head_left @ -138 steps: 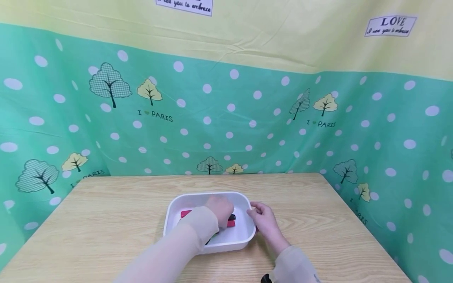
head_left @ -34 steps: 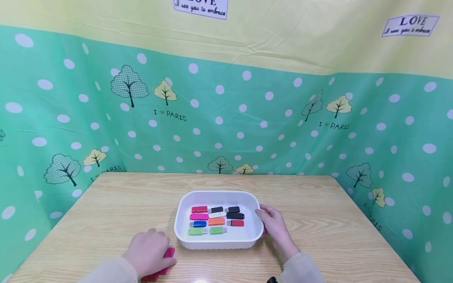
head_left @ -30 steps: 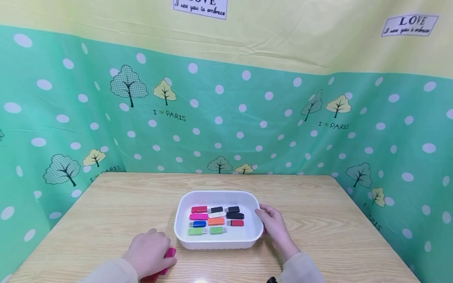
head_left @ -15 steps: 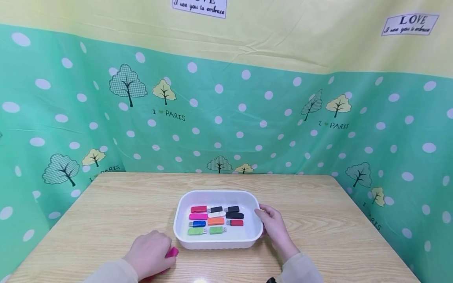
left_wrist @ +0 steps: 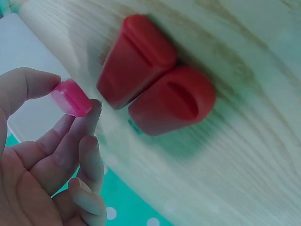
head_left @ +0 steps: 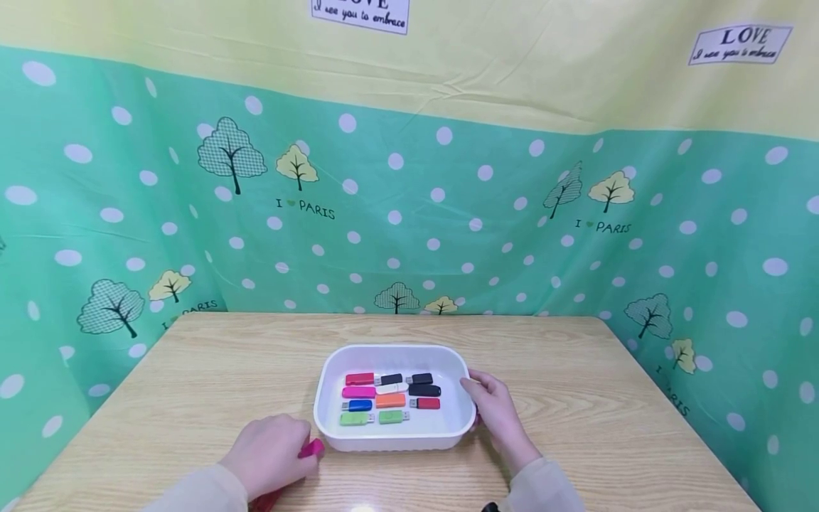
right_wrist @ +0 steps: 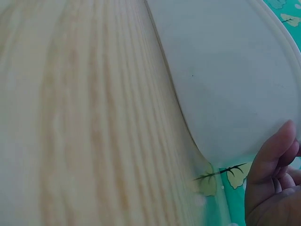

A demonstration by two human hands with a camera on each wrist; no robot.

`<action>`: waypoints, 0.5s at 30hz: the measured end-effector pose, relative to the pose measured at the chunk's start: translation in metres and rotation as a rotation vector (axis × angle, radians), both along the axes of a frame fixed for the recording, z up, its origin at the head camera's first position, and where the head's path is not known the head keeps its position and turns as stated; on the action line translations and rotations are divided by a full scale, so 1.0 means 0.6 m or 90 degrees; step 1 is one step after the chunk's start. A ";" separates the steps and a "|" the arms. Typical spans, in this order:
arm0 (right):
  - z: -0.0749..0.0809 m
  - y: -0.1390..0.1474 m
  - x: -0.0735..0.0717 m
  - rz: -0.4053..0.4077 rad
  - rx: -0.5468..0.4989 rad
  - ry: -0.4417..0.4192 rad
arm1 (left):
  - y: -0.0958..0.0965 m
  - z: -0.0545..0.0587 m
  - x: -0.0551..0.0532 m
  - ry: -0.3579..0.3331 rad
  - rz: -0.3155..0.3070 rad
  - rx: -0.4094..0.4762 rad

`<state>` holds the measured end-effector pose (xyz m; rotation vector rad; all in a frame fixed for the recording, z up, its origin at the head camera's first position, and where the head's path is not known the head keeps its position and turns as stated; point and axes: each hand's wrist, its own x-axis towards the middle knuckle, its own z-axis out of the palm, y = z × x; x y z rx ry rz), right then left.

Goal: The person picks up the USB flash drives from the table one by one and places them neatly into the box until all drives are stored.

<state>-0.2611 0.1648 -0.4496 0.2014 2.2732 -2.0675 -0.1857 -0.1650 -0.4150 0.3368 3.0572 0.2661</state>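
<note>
My left hand (head_left: 271,455) pinches a pink USB flash drive (head_left: 312,449) by its edges between thumb and finger, just left of the tub's front corner. In the left wrist view that pink drive is lifted off the table, and two red USB flash drives (left_wrist: 171,101) lie side by side on the wood near it. My right hand (head_left: 498,412) grips the right side of a white plastic tub (head_left: 395,442) at its rim. Inside the tub, several USB flash drives lie in rows, among them an orange one (head_left: 390,401), a blue one (head_left: 360,405) and a green one (head_left: 392,417).
The tub stands on a wooden table (head_left: 550,370), with bare wood to its left and right. A green and yellow patterned curtain (head_left: 409,185) surrounds the table's back and sides.
Earlier my left hand was inside the tub; it came out to the drives at the front left. In the last second it has raised the pink drive. My right hand stays on the tub.
</note>
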 end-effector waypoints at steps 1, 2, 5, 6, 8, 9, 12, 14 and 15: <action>0.000 0.000 0.000 0.000 -0.001 0.000 | 0.000 0.002 -0.001 -0.012 0.005 0.005; 0.000 0.000 0.000 0.000 -0.002 -0.001 | 0.000 0.005 -0.002 -0.024 0.009 0.012; -0.001 0.000 -0.001 -0.001 -0.005 -0.003 | 0.000 0.011 -0.005 -0.050 0.022 0.027; -0.001 0.001 -0.001 -0.002 -0.006 -0.004 | 0.000 0.012 -0.005 -0.056 0.026 0.032; -0.002 0.001 0.000 -0.001 -0.003 -0.003 | -0.001 0.017 -0.007 -0.064 0.033 0.036; -0.002 0.001 0.000 0.000 -0.001 -0.002 | -0.001 0.020 -0.008 -0.065 0.036 0.036; -0.002 0.001 0.001 0.002 0.009 0.003 | -0.003 0.032 -0.010 -0.064 0.044 0.040; -0.003 0.002 0.001 0.003 0.014 0.006 | -0.004 0.041 -0.013 -0.067 0.051 0.050; -0.003 0.002 0.001 0.004 0.013 0.007 | -0.004 0.046 -0.015 -0.066 0.052 0.054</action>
